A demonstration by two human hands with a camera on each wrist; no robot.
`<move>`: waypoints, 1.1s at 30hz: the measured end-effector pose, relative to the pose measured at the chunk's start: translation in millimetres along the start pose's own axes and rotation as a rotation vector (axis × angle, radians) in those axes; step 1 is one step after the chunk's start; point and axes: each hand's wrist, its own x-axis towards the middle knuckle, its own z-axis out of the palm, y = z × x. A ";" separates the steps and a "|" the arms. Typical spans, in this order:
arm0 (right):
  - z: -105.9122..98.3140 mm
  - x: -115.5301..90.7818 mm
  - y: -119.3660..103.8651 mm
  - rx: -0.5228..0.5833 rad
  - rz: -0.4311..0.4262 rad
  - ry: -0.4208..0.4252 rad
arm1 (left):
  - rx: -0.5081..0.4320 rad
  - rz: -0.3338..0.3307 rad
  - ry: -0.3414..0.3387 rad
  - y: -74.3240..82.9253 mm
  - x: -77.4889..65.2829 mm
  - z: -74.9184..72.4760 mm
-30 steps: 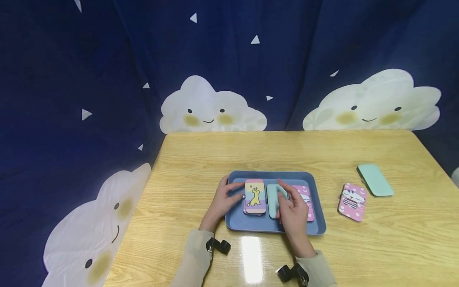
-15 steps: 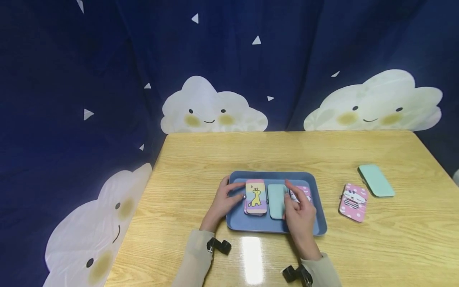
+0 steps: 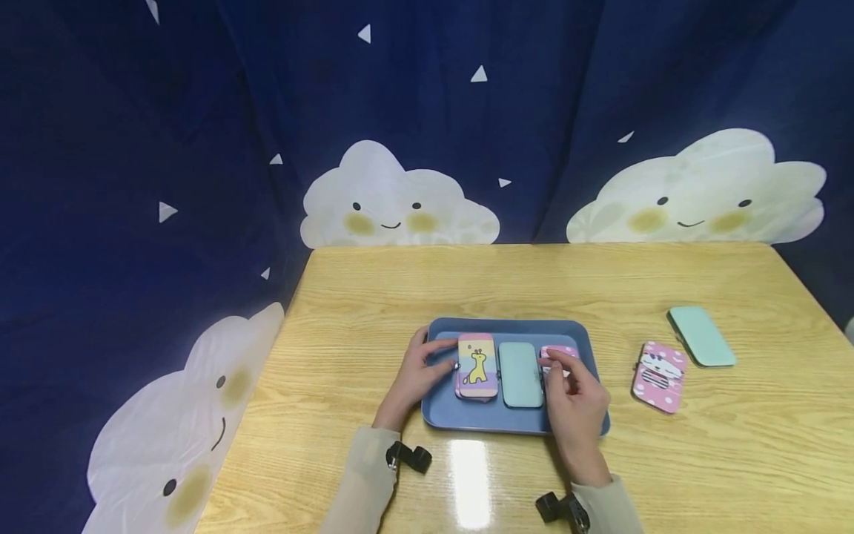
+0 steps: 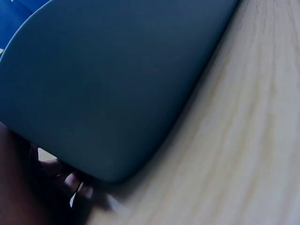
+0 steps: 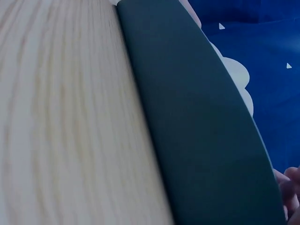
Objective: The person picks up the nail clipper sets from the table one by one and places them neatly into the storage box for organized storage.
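Observation:
A blue tray (image 3: 467,420) holds small tins in a row. Leftmost is a tin with a yellow giraffe (image 3: 477,366), with another tin's pink edge showing under it. A mint-green tin (image 3: 521,375) lies in the middle, and a pink tin (image 3: 559,349) at the right is mostly covered. My left hand (image 3: 415,377) is at the tray's left wall, its thumb and index finger reaching over the rim to the giraffe tin's left side. My right hand (image 3: 575,404) is bent over the pink tin, fingertips near its left part; contact there is unclear.
On the wooden table (image 3: 360,297), right of the tray, lie a pink tin with a white cat (image 3: 659,377) and a mint-green tin (image 3: 702,336) close behind it. A dark blue curtain with clouds (image 3: 400,200) hangs behind the table. Both wrist views mostly show the tray's outer wall (image 5: 197,112).
My right hand has moved right, off the mint-green tin in the tray and over to the pink tin. The mint-green tin is now uncovered. The left hand has stayed in place.

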 end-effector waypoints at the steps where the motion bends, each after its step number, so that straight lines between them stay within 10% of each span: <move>1: -1.3 -0.4 5.3 -0.004 0.002 -0.003 | 0.003 -0.006 -0.003 -0.4 0.0 0.2; 14: -20.1 16.2 -0.1 0.047 0.438 -0.108 | -0.001 -0.018 -0.004 -2.0 0.4 0.6; 33: -41.1 32.5 38.2 0.386 0.636 0.035 | -0.005 -0.030 -0.003 -2.2 0.6 0.4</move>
